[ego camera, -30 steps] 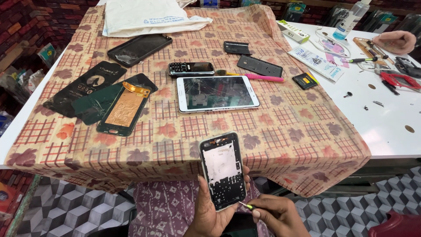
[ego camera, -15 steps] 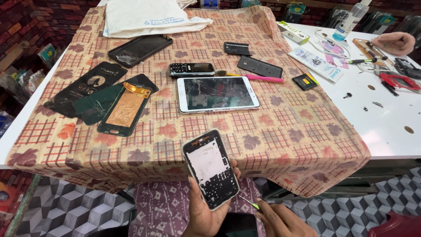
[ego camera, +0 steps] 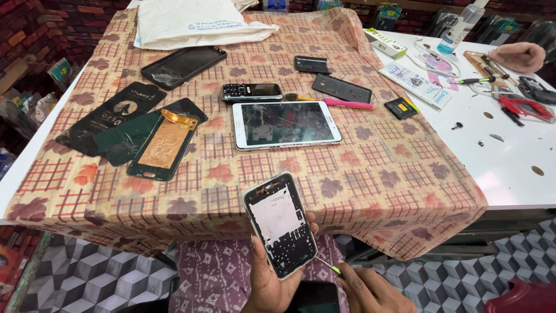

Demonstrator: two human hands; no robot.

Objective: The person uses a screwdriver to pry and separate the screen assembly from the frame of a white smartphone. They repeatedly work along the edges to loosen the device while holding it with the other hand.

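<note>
White and black, the opened phone frame (ego camera: 281,224) sits tilted in the grasping left hand (ego camera: 272,278), near the cloth's edge; the right hand (ego camera: 368,290) pinches a thin tool (ego camera: 328,265). Behind lies a checked floral tablecloth (ego camera: 370,174).

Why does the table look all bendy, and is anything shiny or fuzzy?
Head view: the wide lens bows the table edges; soft, even light, faint shadows; the cracked tablet glints slightly; the opened phone in the left hand looks sharp.

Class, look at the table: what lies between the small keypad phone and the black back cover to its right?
In the head view, a pink-handled brush lies between the keypad phone and the black back cover.
</note>
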